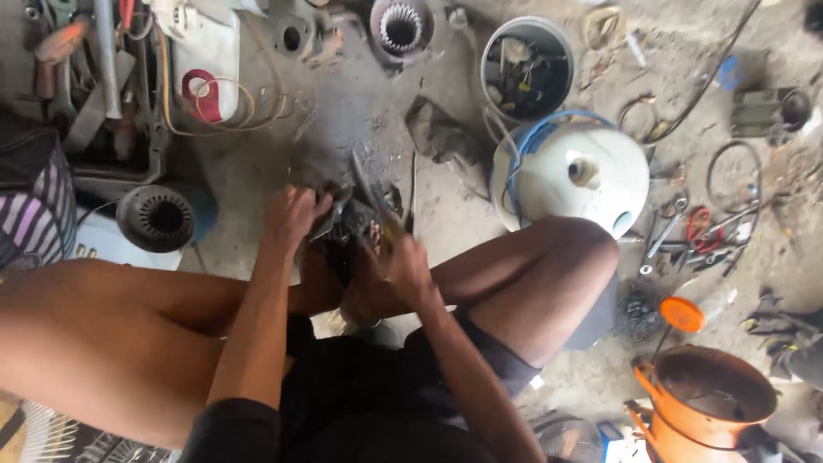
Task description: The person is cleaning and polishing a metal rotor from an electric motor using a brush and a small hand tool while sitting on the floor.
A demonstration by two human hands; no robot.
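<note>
Left hand (290, 214) clamps the dark metal motor part (350, 225), right hand (403, 267) closed on its near side; likely heavy, rigid, greasy, best gripped by the casing

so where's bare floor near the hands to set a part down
The clearest bare concrete lies just beyond the hands, between the left hand, the dark lump of debris and the white tank. A smaller patch sits between the black fan housing and the left hand. Crowded: the tool pile and the pliers and wrenches.
</note>
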